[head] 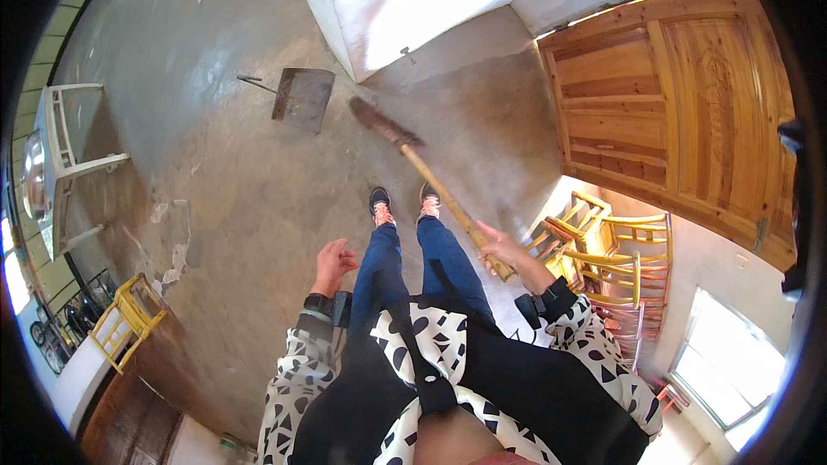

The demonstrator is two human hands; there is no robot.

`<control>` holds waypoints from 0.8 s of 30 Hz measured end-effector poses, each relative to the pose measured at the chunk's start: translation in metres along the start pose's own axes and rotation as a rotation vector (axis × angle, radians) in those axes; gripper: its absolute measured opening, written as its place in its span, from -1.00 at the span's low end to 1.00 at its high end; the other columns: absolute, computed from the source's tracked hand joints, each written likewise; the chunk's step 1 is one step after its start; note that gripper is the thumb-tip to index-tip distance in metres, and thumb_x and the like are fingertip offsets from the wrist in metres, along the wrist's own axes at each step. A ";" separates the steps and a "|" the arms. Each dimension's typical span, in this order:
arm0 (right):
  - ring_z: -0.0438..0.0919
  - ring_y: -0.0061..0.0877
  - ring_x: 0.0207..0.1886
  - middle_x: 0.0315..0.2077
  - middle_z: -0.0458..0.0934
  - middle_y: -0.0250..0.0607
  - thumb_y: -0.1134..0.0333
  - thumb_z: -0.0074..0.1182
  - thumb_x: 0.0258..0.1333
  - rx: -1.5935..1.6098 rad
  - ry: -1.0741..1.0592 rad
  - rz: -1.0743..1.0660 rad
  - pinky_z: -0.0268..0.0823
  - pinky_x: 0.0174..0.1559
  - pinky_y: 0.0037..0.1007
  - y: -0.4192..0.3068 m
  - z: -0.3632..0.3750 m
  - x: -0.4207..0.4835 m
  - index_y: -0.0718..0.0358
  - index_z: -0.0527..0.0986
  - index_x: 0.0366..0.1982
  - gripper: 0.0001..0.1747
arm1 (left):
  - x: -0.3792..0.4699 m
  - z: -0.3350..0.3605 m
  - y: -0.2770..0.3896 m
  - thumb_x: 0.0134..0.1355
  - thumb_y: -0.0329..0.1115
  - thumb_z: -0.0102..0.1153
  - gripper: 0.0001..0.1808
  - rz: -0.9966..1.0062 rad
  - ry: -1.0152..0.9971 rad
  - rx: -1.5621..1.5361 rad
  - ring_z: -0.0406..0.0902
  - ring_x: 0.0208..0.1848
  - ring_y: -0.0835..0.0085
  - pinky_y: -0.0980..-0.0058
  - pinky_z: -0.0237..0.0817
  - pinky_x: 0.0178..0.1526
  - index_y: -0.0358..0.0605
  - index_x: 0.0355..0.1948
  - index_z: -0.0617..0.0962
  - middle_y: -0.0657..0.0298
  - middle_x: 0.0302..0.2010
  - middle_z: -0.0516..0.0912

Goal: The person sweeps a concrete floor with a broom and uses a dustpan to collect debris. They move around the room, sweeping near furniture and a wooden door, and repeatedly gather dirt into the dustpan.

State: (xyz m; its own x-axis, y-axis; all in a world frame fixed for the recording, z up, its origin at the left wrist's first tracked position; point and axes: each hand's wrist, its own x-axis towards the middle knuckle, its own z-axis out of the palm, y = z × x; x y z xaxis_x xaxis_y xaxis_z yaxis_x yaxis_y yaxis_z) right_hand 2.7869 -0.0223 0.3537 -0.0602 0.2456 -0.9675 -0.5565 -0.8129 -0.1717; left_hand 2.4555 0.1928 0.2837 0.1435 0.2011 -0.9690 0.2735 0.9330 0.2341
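My right hand [504,250] is closed around the wooden handle of a broom [446,197]. The handle slants up and to the left, away from my body, and its dark bristle head rests low over the concrete floor, somewhat blurred. My left hand [334,265] hangs beside my left thigh with its fingers loosely bent and holds nothing. Left of the bristles, and apart from them, lies a metal dustpan [303,100] with a thin handle pointing left. Both my shoes stand on the floor just below the broom head.
A white wall corner [355,68] juts in beyond the broom. At the right are a wooden panelled door [672,110] and stacked yellow chairs [601,258]. A white-framed table [61,168] and a small yellow chair [132,316] stand at the left.
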 end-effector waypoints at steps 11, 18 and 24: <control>0.36 -0.53 -0.74 -0.68 0.40 -0.30 0.51 -0.04 -0.02 0.137 0.244 -0.271 0.30 -0.68 -0.40 -0.131 -0.113 0.137 -0.04 -0.33 0.35 0.01 | 0.003 0.018 0.006 0.22 -0.23 0.05 -0.68 -0.017 0.073 0.007 0.49 -0.59 0.46 0.42 0.46 -0.48 -0.21 -0.09 0.46 0.16 -0.47 0.54; 0.41 -0.45 -0.72 -0.64 0.43 -0.23 0.49 -0.08 0.03 0.003 0.335 -0.201 0.31 -0.69 -0.34 -0.101 -0.035 0.204 -0.02 -0.28 0.35 -0.06 | -0.007 0.021 0.010 0.23 -0.17 0.06 -0.64 -0.009 0.009 0.075 0.52 -0.54 0.46 0.45 0.48 -0.43 -0.20 -0.07 0.46 0.14 -0.42 0.54; 0.45 -0.49 -0.69 -0.61 0.46 -0.21 0.52 0.00 -0.03 -0.146 0.210 -0.094 0.34 -0.68 -0.36 0.030 0.067 0.131 -0.06 -0.18 0.35 -0.04 | -0.008 0.023 -0.005 0.25 -0.21 0.01 -0.67 0.030 -0.072 0.145 0.50 -0.57 0.49 0.48 0.43 -0.48 -0.22 -0.07 0.47 0.16 -0.45 0.55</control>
State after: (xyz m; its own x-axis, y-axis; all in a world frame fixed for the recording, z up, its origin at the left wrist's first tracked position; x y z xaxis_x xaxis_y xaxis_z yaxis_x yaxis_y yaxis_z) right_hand 2.7067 0.0205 0.2338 0.1678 0.2211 -0.9607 -0.4255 -0.8628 -0.2728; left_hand 2.4746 0.1797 0.2921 0.2198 0.2014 -0.9545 0.4015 0.8731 0.2767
